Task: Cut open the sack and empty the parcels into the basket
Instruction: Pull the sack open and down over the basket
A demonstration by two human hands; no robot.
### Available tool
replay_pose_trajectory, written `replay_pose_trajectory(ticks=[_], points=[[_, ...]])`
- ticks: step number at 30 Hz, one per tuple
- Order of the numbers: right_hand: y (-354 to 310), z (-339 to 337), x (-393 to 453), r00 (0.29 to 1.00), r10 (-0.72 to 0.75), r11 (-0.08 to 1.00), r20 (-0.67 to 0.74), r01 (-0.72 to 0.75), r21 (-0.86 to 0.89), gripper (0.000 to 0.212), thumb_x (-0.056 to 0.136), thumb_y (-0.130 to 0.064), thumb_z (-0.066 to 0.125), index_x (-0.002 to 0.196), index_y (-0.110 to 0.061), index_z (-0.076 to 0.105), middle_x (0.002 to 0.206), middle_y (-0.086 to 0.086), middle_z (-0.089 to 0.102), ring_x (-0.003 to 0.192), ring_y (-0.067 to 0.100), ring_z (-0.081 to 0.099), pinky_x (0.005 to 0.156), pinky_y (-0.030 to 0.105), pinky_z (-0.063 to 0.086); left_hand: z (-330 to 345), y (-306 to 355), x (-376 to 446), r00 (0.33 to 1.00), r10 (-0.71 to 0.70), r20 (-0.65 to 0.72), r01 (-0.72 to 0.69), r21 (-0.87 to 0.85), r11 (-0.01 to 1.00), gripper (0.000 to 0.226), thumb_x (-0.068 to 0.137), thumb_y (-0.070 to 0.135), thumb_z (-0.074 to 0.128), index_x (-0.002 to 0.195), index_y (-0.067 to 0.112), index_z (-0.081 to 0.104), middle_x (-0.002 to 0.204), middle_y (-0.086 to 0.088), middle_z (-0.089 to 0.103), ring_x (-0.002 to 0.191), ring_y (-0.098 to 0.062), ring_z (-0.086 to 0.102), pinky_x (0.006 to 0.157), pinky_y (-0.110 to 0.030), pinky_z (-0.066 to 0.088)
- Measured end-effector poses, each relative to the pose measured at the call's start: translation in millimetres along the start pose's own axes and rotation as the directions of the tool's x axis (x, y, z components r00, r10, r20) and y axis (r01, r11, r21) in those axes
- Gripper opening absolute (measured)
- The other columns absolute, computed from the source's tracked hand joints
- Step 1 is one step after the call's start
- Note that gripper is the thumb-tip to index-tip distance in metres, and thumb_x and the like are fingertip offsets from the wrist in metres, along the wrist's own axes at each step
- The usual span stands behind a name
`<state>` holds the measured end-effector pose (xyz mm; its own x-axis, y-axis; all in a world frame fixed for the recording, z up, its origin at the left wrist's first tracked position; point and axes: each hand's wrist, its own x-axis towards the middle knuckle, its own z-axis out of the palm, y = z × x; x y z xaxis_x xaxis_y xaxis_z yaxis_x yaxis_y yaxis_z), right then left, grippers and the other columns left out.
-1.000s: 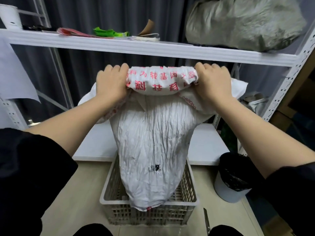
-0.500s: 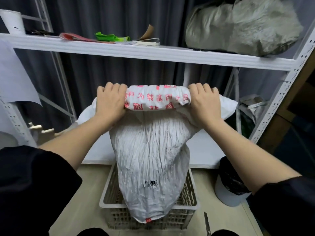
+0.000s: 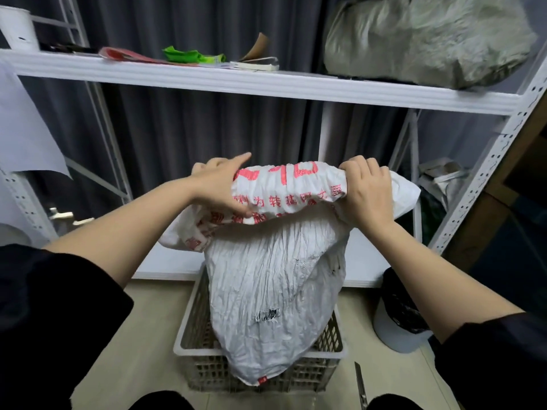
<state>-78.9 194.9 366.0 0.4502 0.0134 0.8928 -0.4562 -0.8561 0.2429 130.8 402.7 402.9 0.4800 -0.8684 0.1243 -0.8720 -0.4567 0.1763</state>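
The sack (image 3: pixel 275 291) hangs with its long axis vertical, lower end in the basket (image 3: pixel 195 353). Its rolled top runs crosswise between the hands: the right hand (image 3: pixel 367 193) curls its fingers tight round it, the left hand (image 3: pixel 216 187) pinches it between straighter fingers and thumb, both equally near

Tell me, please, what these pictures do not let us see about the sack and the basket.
All in the head view:
1. The sack covers the inside of the basket, so any parcels there are hidden.
2. Whether the sack's lower end is open: its crumpled cloth hides this.
3. A thin blade-like object is cut off by the bottom edge.
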Motion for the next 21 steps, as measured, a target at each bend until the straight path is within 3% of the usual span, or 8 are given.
replay_pose_trajectory(ticks=[3,5,6,10,13,16,18,21], points=[[-8,0,-5,0.999,0.021,0.999,0.036,-0.023,0.044,0.026,0.072,-0.018,0.061,0.091,-0.014,0.043,0.081,0.008,0.057,0.067,0.029,0.049,0.057,0.036,0.029,26,9,7,0.998,0.040,0.051,-0.041,0.019,0.999,0.109,0.056,0.059,0.076,0.144,0.029,0.019,0.136,0.007,0.052,0.132,-0.020,0.042,0.113,-0.049,0.018],[-7,-3,-7,0.989,-0.020,0.995,0.144,0.006,0.096,0.030,0.071,-0.027,0.062,0.092,-0.014,0.045,0.084,0.007,0.056,0.070,0.030,0.050,0.059,0.036,0.032,44,14,8,0.999,-0.002,-0.037,0.002,-0.009,1.000,0.071,0.066,0.050,0.070,0.125,0.026,0.038,0.109,0.007,0.065,0.105,-0.022,0.061,0.091,-0.040,0.042],[-4,-6,-6,0.967,-0.066,0.989,0.245,0.031,0.143,0.035,0.071,-0.037,0.058,0.095,-0.014,0.047,0.088,0.005,0.055,0.074,0.030,0.051,0.061,0.036,0.034,50,14,8,0.992,-0.045,-0.121,0.045,0.004,0.999,0.054,0.071,0.044,0.066,0.115,0.025,0.042,0.103,0.005,0.065,0.096,-0.023,0.062,0.076,-0.035,0.043],[4,-25,8,0.729,-0.139,0.943,0.670,-0.109,0.314,0.067,0.068,-0.077,0.044,0.110,-0.025,0.047,0.111,-0.010,0.045,0.100,0.008,0.039,0.083,0.032,0.030,57,11,6,0.906,-0.059,-0.418,0.092,0.060,0.994,0.027,0.078,0.032,0.059,0.097,0.021,0.044,0.096,0.002,0.062,0.085,-0.027,0.060,0.058,-0.031,0.034],[-4,-22,24,0.657,-0.072,0.933,0.750,-0.222,0.284,0.090,0.065,-0.073,0.060,0.136,-0.025,0.035,0.139,-0.006,0.040,0.126,0.014,0.037,0.100,0.040,0.028,52,18,5,0.858,0.040,-0.512,0.046,0.153,0.987,0.027,0.080,0.034,0.059,0.098,0.018,0.046,0.094,-0.001,0.058,0.084,-0.028,0.059,0.053,-0.031,0.029],[-9,-14,31,0.475,-0.035,0.912,0.879,-0.345,0.222,0.128,0.051,-0.065,0.079,0.150,-0.027,0.007,0.150,-0.005,0.033,0.138,0.020,0.032,0.111,0.048,0.021,48,21,4,0.804,0.239,-0.545,-0.054,0.333,0.942,0.025,0.082,0.027,0.062,0.101,0.015,0.052,0.089,-0.004,0.056,0.077,-0.028,0.056,0.048,-0.030,0.024],[-12,-11,24,0.403,-0.025,0.904,0.915,-0.381,0.193,0.125,0.049,-0.060,0.083,0.148,-0.028,0.012,0.144,-0.009,0.042,0.134,0.021,0.038,0.109,0.048,0.024,49,18,1,0.761,0.348,-0.547,-0.094,0.439,0.894,0.024,0.076,0.017,0.069,0.096,0.013,0.057,0.081,-0.005,0.055,0.066,-0.028,0.053,0.043,-0.027,0.024],[-28,-2,2,0.416,-0.001,0.920,0.909,-0.357,0.164,0.085,0.060,-0.050,0.079,0.129,-0.024,0.038,0.122,-0.008,0.055,0.123,0.021,0.046,0.097,0.045,0.037,54,17,-4,0.763,0.396,-0.510,-0.115,0.497,0.860,0.027,0.071,0.010,0.071,0.093,0.013,0.056,0.080,-0.005,0.054,0.065,-0.026,0.051,0.041,-0.026,0.024]])
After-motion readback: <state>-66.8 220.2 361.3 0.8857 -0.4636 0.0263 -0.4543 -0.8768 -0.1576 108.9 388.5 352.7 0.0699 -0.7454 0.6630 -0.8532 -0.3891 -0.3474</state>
